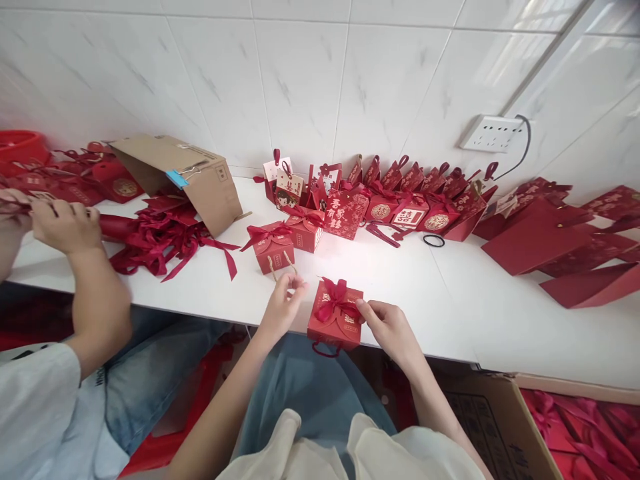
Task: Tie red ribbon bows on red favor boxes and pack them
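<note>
A red gift box (325,327) with a dark red ribbon bow (336,301) on top lies at the table's front edge, its dark red cord handle hanging toward me. My right hand (387,327) pinches the ribbon at the box's right side. My left hand (286,300) is raised just left of the box, thumb and fingertips together; whatever they hold is too small to make out. Behind it stands a small red box (274,259) with a gold cord handle and a bow, next to another bowed red box (306,235).
Red bags and boxes (383,208) line the wall. Larger red bags (535,240) lie right. A cardboard box (210,193) and ribbons (160,233) are left, near a co-worker's hands (65,223). An open carton (525,427) stands at lower right.
</note>
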The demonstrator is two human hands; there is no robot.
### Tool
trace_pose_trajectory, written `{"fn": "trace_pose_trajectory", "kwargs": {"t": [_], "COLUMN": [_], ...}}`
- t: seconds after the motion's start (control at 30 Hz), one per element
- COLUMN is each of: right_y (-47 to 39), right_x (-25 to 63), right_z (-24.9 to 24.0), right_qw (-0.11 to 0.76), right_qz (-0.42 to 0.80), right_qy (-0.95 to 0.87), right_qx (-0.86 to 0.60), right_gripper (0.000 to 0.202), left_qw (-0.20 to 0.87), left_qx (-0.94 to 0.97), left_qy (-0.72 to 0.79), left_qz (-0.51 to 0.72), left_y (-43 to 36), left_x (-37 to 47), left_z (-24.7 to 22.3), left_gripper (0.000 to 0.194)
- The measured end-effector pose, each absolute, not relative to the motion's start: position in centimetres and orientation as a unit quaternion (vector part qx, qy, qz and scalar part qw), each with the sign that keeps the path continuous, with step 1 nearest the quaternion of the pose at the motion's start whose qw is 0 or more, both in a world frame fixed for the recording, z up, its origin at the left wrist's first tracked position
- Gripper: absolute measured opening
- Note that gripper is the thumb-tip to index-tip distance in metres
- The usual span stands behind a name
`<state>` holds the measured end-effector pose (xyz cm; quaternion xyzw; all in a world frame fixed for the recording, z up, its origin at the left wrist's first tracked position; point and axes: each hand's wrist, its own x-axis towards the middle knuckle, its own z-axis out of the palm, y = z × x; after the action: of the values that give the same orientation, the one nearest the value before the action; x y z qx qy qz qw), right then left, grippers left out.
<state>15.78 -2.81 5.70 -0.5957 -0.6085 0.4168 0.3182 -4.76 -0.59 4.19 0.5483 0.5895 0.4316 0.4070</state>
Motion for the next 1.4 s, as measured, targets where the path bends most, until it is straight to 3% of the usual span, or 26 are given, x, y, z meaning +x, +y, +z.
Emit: {"fn": "trace_pose_trajectory", "kwargs": {"t": [0.1,0.2,0.33,0.67,0.93,1.2,1.4], "right_y": [-2.9,-2.8,-2.5,-1.4,-1.2,-1.3,-3.1], "right_x": [15.6,15.4,15.5,16.6,16.1,16.1,17.6], "right_z": [5.5,5.2,4.7,3.0,2.0,0.8,0.8], "right_qw": [0.338,0.351,0.354,0.397,0.458,0.477,0.474], "right_qz": [0.442,0.478,0.532,0.646,0.697,0.698,0.571], "right_qy": [-0.599,-0.582,-0.552,-0.483,-0.362,-0.336,-0.494], "right_qx": [-0.576,-0.556,-0.536,-0.438,-0.417,-0.415,-0.453], "right_gripper": [0.054,0.052,0.052,0.045,0.046,0.042,0.043], "left_qw": [0.405,0.414,0.423,0.584,0.607,0.611,0.592], "left_qx": [0.603,0.631,0.635,0.585,0.572,0.546,0.495], "left_qy": [0.596,0.588,0.577,0.461,0.436,0.434,0.438], "left_qz": [0.342,0.291,0.292,0.323,0.338,0.374,0.461], "left_y": [-2.0,-2.8,-2.6,-0.7,-0.4,-0.8,-0.4], "left_x": [-5.2,-5.0,-4.9,-5.4,-5.5,-5.4,-5.2], "left_z": [5.2,6.0,5.7,3.8,2.6,2.5,0.5], "left_gripper": [0.039,0.039,0.033,0.03,0.029,0.031,0.032]}}
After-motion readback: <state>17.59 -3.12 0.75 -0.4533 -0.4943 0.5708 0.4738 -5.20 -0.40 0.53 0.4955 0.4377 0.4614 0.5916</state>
